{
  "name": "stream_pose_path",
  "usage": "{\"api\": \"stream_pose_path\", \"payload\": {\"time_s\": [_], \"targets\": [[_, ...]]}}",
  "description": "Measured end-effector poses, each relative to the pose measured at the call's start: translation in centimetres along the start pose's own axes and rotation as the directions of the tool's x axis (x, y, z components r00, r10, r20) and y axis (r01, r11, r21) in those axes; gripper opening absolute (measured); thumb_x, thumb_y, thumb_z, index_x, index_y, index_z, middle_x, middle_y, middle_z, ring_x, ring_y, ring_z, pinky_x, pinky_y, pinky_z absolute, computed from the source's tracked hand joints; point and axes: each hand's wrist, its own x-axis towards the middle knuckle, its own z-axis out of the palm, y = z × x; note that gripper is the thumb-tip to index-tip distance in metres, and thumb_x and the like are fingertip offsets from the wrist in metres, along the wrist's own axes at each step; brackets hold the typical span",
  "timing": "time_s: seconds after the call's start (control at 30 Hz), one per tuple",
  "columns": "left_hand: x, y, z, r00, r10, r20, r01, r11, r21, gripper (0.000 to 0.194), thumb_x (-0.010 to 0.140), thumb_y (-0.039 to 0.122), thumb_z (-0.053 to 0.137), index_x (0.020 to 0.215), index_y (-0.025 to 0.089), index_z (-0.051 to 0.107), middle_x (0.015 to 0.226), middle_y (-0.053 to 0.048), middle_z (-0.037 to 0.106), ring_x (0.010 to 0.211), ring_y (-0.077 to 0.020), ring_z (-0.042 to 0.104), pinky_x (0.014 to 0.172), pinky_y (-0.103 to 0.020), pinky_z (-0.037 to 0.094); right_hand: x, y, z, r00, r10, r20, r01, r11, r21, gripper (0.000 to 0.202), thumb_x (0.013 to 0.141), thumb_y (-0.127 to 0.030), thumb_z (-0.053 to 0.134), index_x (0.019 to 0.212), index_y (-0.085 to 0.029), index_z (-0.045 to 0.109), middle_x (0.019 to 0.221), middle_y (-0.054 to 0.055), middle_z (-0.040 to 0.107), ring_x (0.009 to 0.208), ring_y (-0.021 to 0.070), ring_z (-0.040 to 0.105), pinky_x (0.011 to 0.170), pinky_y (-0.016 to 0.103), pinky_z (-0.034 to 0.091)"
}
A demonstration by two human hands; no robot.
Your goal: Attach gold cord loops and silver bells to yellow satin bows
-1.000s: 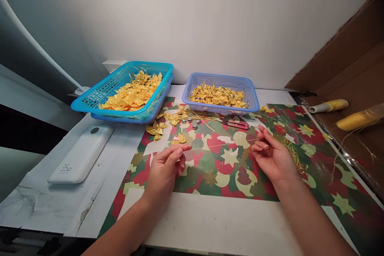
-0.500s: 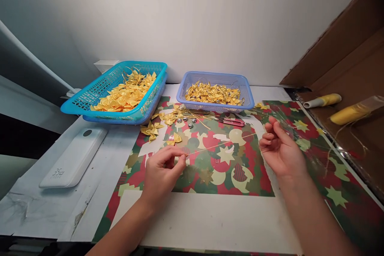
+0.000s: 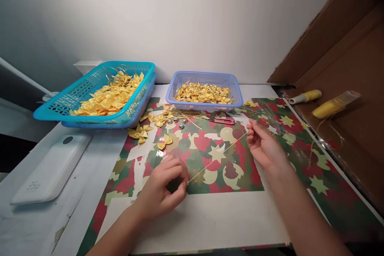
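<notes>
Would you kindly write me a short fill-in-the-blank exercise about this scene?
From the right hand, the gold thread stretches to the ____ hand.
The lavender basket stands to the ____ of the turquoise basket.
The loose silver balls number ____.
The power bank is ____ in colour.

Missing words: left; right; four; white.

Soft light brightens the wall [image 3: 192,16] at twelve o'clock, while cardboard [image 3: 345,60] at two o'clock looks dim and stretched.

Left hand [image 3: 160,186] and right hand [image 3: 267,148] bare, slender fingers [image 3: 260,130], uncovered slim forearms [image 3: 303,210].
</notes>
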Motion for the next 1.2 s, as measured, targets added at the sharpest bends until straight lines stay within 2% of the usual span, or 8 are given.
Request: {"api": "stream_pose_path", "payload": {"time_s": [0.13, 0.33, 0.43, 0.57, 0.7, 0.87, 1.0, 1.2], "targets": [[-0.8, 0.1, 0.2, 0.994, 0.077, 0.082, -0.078, 0.997, -0.002, 0.013, 0.072, 0.008, 0.05, 0.07, 0.021, 0.053, 0.071, -0.003, 0.059, 0.069, -0.0184, 0.051, 0.064, -0.031, 0.042, 0.2, 0.7, 0.2, 0.997, 0.077, 0.014, -0.077, 0.997, -0.005, 0.01, 0.071, -0.013, 0.079, 0.067, -0.016, 0.07, 0.06, -0.003, 0.067, 0.048, 0.0026, 0.061, 0.044, 0.004, 0.052], [-1.2, -0.3, 0.0, 0.997, -0.026, 0.077, 0.021, 0.997, 0.07, 0.008, 0.071, 0.013, 0.05, 0.071, 0.021, 0.053, 0.074, -0.004, 0.058, 0.072, -0.0205, 0.05, 0.065, -0.032, 0.042, -0.3, 1.4, 0.7, 0.991, 0.098, 0.094, -0.098, 0.995, -0.009, 0.009, 0.075, -0.01, 0.075, 0.072, -0.017, 0.071, 0.066, -0.002, 0.069, 0.058, 0.0039, 0.066, 0.055, 0.006, 0.057], [-1.4, -0.8, -0.6, 0.995, -0.084, -0.047, 0.088, 0.992, 0.089, 0.008, 0.078, 0.02, 0.047, 0.073, 0.021, 0.053, 0.076, -0.004, 0.057, 0.073, -0.0214, 0.051, 0.064, -0.033, 0.041, -0.3, 1.7, 0.7, 0.986, 0.088, 0.141, -0.085, 0.996, -0.031, 0.01, 0.074, -0.009, 0.075, 0.072, -0.017, 0.071, 0.067, -0.002, 0.069, 0.059, 0.0042, 0.066, 0.058, 0.006, 0.057], [-1.8, -1.3, -1.7, 0.947, -0.165, -0.276, 0.221, 0.957, 0.186, 0.015, 0.084, 0.023, 0.048, 0.07, 0.022, 0.052, 0.074, -0.003, 0.056, 0.07, -0.0204, 0.051, 0.062, -0.031, 0.039, -0.1, 1.7, 0.7, 0.988, 0.089, 0.125, -0.086, 0.996, -0.03, 0.01, 0.078, -0.008, 0.07, 0.073, -0.016, 0.071, 0.067, -0.001, 0.069, 0.06, 0.0046, 0.067, 0.059, 0.007, 0.056], [-2.3, -2.4, -3.0, 0.91, -0.172, -0.377, 0.313, 0.881, 0.355, 0.009, 0.084, 0.03, 0.054, 0.081, 0.023, 0.058, 0.088, -0.005, 0.062, 0.079, -0.0237, 0.055, 0.072, -0.035, 0.041, -0.1, 1.7, 0.5, 0.99, 0.081, 0.114, -0.078, 0.997, -0.029, 0.006, 0.08, -0.011, 0.069, 0.077, -0.017, 0.072, 0.069, 0.0, 0.07, 0.062, 0.0053, 0.067, 0.058, 0.009, 0.057], [-1.4, -4.0, -5.1, 0.915, -0.254, -0.315, 0.39, 0.76, 0.519, 0.032, 0.082, 0.042, 0.057, 0.105, 0.02, 0.06, 0.104, -0.01, 0.063, 0.094, -0.0297, 0.058, 0.078, -0.038, 0.044, -0.3, 2.1, 0.2, 0.983, 0.08, 0.168, -0.068, 0.995, -0.074, 0.019, 0.068, -0.023, 0.081, 0.085, -0.019, 0.073, 0.058, -0.006, 0.062, 0.046, 0.0032, 0.055, 0.04, 0.009, 0.047], [0.7, -3.6, -5.7, 0.943, -0.237, -0.235, 0.333, 0.731, 0.596, 0.04, 0.082, 0.047, 0.055, 0.11, 0.019, 0.059, 0.108, -0.01, 0.064, 0.101, -0.0305, 0.058, 0.08, -0.039, 0.045, -0.6, 2.6, 0.3, 0.976, 0.05, 0.211, -0.026, 0.993, -0.117, 0.028, 0.057, -0.029, 0.087, 0.078, -0.017, 0.073, 0.058, -0.006, 0.062, 0.045, 0.0022, 0.053, 0.042, 0.009, 0.046], [3.0, -3.5, -5.4, 0.957, -0.257, -0.135, 0.283, 0.728, 0.625, 0.022, 0.082, 0.039, 0.054, 0.082, 0.021, 0.066, 0.09, -0.008, 0.067, 0.086, -0.0282, 0.062, 0.065, -0.033, 0.044, -1.3, 3.7, 0.7, 0.964, 0.013, 0.265, 0.06, 0.963, -0.264, 0.035, 0.05, -0.039, 0.088, 0.073, -0.016, 0.074, 0.054, -0.003, 0.065, 0.044, 0.0045, 0.055, 0.045, 0.014, 0.046]]}}
